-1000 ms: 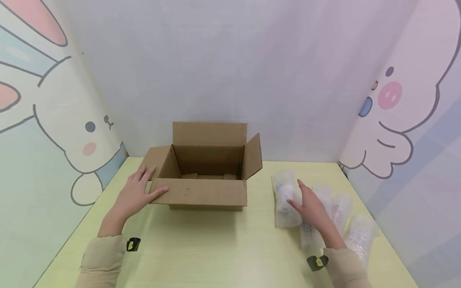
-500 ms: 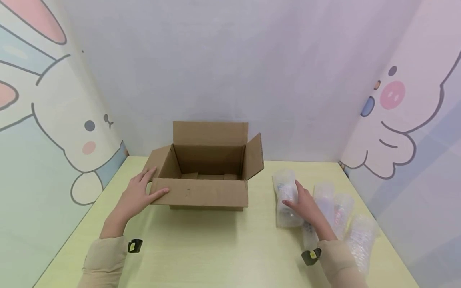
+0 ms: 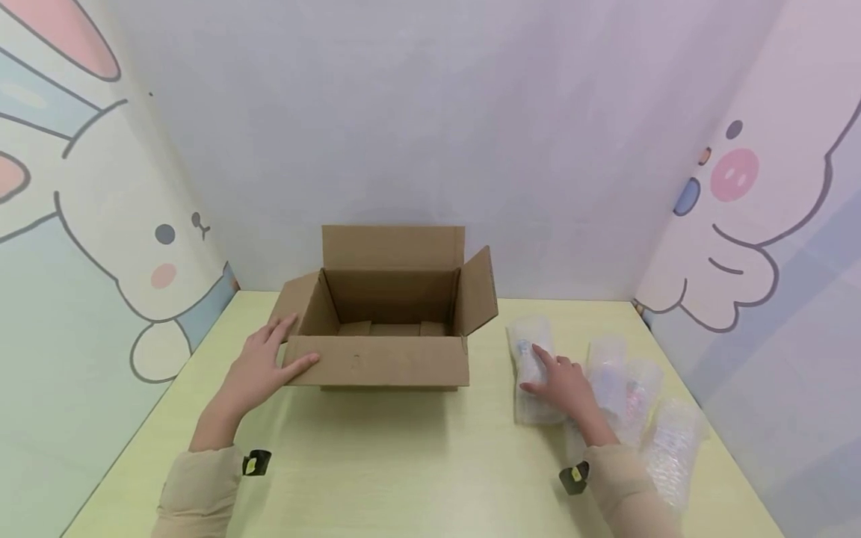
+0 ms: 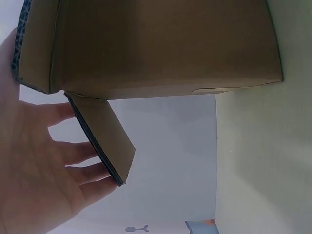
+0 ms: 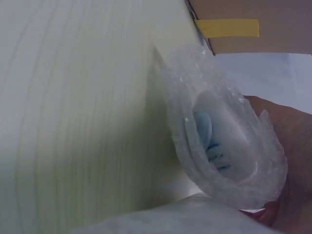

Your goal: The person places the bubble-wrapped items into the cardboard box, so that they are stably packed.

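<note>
An open cardboard box [image 3: 377,361] stands upright on the table with its flaps folded outward. My left hand [image 3: 254,371] rests at its front left corner, thumb on the front flap and fingers on the left flap [image 4: 108,134]. In the left wrist view those fingers reach behind the flap. My right hand [image 3: 561,385] lies over the leftmost bubble-wrapped package [image 3: 531,329], index finger extended along its top and thumb near its left side. Through the wrap, a whitish item with blue marks [image 5: 226,141] shows in the right wrist view; part of the hand is hidden behind it.
Several more bubble-wrapped packages, such as one at the far right [image 3: 673,448] and one with pink inside [image 3: 639,396], lie to the right. Pale walls with cartoon animals enclose the yellowish table [image 3: 377,478]. Yellow tape [image 5: 229,28] marks the box's side.
My right hand has moved left and down from above the packages onto the leftmost one. My left hand stays on the flaps, with the box nearly unmoved.
</note>
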Demonstrator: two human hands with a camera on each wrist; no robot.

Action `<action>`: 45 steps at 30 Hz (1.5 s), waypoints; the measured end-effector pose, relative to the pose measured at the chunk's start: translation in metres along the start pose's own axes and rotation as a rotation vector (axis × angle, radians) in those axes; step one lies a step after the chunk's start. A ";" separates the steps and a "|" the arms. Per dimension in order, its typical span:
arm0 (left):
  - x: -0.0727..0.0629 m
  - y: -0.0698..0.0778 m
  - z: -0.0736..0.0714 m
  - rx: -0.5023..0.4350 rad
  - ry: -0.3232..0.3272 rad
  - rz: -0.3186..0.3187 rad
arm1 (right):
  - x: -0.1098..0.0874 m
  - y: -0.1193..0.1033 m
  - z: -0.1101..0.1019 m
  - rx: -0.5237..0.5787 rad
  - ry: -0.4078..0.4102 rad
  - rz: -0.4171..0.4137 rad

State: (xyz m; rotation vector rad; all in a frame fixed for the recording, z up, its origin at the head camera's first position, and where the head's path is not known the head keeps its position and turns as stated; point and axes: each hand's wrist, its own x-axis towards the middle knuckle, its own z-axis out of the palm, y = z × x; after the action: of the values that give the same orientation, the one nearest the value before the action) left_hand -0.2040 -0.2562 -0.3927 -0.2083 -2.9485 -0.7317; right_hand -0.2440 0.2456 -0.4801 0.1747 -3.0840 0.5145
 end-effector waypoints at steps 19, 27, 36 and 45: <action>-0.011 0.012 0.001 -0.009 0.001 0.011 | -0.033 0.024 -0.009 -0.027 0.017 -0.095; -0.018 0.021 0.007 -0.001 0.003 0.009 | -0.042 0.032 -0.011 0.028 0.062 -0.153; -0.021 0.030 0.017 -0.004 0.018 0.034 | -0.041 0.027 -0.008 -0.005 0.062 -0.095; -0.025 0.037 0.022 -0.002 0.025 0.044 | -0.041 0.018 -0.004 -0.024 0.021 -0.008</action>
State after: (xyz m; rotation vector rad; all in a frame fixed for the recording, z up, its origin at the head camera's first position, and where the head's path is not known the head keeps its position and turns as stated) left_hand -0.1753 -0.2161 -0.3979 -0.2605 -2.9095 -0.7266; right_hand -0.2057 0.2680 -0.4835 0.1795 -3.0659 0.4758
